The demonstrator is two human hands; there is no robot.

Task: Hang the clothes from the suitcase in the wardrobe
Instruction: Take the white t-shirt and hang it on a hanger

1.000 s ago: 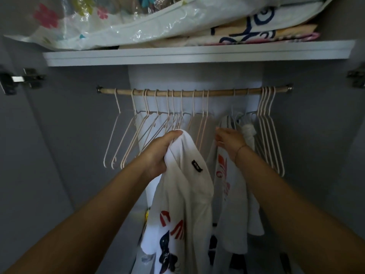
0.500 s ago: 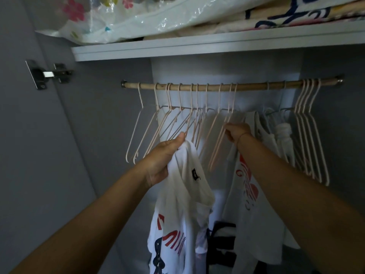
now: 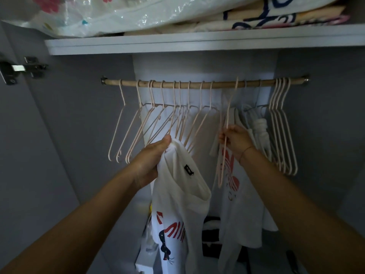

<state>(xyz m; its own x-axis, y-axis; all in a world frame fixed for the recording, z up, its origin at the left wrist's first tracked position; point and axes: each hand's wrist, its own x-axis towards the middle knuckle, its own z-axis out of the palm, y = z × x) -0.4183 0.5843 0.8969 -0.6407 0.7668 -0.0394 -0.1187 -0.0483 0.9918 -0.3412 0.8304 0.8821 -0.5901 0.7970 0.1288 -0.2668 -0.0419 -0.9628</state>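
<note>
My left hand (image 3: 151, 158) grips a white T-shirt (image 3: 177, 198) by its collar, in front of the wardrobe; the shirt has a black label and a red and dark print and hangs down. My right hand (image 3: 235, 140) pinches a pale pink hanger (image 3: 227, 123), its hook raised at the wooden rail (image 3: 217, 84). Several empty pink hangers (image 3: 164, 123) hang on the rail's left half. Behind my right hand a white printed shirt (image 3: 237, 204) hangs from the rail.
A white shelf (image 3: 197, 43) above the rail carries bagged bedding (image 3: 122, 14). More empty hangers (image 3: 282, 125) and a knotted white garment (image 3: 260, 129) hang at the rail's right end. A door hinge (image 3: 17, 69) sits at left. Dark items lie on the wardrobe floor.
My right hand has taken one pink hanger out of the row and lifted its hook up at the rail. My left hand keeps hold of the white T-shirt.
</note>
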